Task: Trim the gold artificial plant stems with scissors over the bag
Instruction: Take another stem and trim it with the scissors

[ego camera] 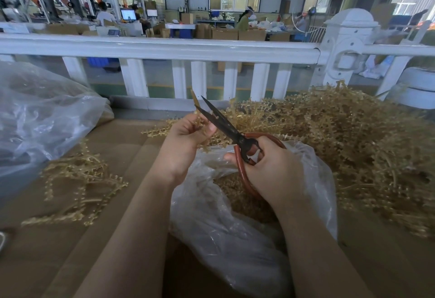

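Note:
My left hand (186,140) grips a gold plant stem (195,103) whose tip points up past the fingers. My right hand (270,168) holds scissors (223,124) by their red-brown loop handles. The dark blades are spread open around the stem just above my left fingers. Below both hands lies a clear plastic bag (211,215), its mouth open, with gold cuttings inside. A big heap of gold stems (353,142) fills the right side.
A smaller bunch of gold stems (77,184) lies on the cardboard surface (131,156) at left. A large clear bag (40,118) bulges at far left. A white railing (164,48) runs across behind, with a workshop and people beyond.

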Demonstrator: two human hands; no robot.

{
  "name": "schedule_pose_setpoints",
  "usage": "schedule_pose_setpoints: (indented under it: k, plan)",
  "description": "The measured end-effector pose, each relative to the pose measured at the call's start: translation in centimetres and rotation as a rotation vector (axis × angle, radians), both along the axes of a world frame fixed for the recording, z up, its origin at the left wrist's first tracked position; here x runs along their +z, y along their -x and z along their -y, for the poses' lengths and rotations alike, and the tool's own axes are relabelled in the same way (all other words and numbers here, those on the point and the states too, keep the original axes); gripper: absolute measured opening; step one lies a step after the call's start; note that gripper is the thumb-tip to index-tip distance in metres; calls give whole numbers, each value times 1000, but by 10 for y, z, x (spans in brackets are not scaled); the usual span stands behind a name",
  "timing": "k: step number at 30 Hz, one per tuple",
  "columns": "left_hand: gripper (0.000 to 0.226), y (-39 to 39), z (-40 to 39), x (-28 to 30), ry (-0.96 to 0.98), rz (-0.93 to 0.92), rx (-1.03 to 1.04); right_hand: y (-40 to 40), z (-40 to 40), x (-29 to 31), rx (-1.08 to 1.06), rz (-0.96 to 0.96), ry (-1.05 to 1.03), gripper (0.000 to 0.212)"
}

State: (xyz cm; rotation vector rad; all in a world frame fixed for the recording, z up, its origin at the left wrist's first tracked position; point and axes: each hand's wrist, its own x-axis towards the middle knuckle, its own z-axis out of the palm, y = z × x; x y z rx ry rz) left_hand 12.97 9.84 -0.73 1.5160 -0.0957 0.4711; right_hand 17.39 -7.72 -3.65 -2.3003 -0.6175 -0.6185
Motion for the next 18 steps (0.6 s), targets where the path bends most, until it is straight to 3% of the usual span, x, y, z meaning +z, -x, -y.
schedule_pose_setpoints:
  k: [4, 8, 18]
  plan:
    - [10, -3, 0, -1, 45, 43, 35, 0, 0, 0, -29, -3, 5, 72]
    - [17, -4, -2, -1, 143, 94, -2, -1, 0, 0, -18, -3, 6, 66]
    - [15, -3, -1, 0, 63, 139, 41, 0, 0, 0, 10, 34, -10, 68]
